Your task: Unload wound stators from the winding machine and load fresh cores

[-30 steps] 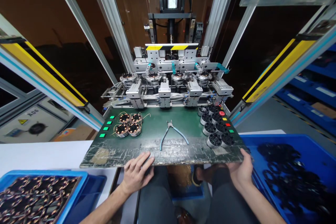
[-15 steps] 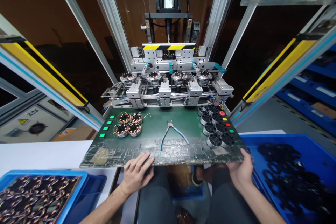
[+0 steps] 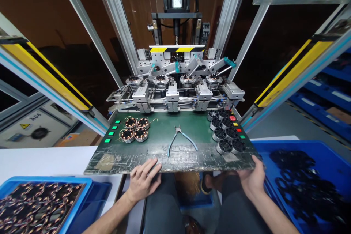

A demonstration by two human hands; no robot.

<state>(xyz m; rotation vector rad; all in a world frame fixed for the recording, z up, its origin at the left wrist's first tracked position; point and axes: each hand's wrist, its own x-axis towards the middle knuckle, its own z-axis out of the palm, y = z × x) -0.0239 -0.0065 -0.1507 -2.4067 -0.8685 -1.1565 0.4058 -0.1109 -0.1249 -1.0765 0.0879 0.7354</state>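
Head view: the left hand (image 3: 145,179) lies palm down at lower centre, fingers loosely spread over the front edge of a scuffed green counter (image 3: 159,142), while the right hand (image 3: 253,177) rests at the corner, lower right, thumb on top; its other fingers are partly hidden, and whether they pinch the edge cannot be told.

Blue-handled pliers (image 3: 178,129) lie open at centre, jaws toward a winding machine (image 3: 172,97). A careless sweep of either hand could knock them into the fixtures. Four copper-wound cores (image 3: 140,134) touch one another at centre left, where a stray wire end (image 3: 153,120) could snag on passing fingers and bend. At centre right, crowded dark-topped cores (image 3: 225,147) stand close to a red button (image 3: 232,118); reaching among them could tip one or cause an accidental press.

The counter's front strip is scratched, with worn patches near both corners. Yellow-faced posts (image 3: 296,73) slant up on both sides. A blue tub (image 3: 55,180) of wound parts fills the lower left; another (image 3: 323,153), holding black pieces, sits lower right, with blue shelving (image 3: 326,95) beyond on the gray floor (image 3: 285,124).
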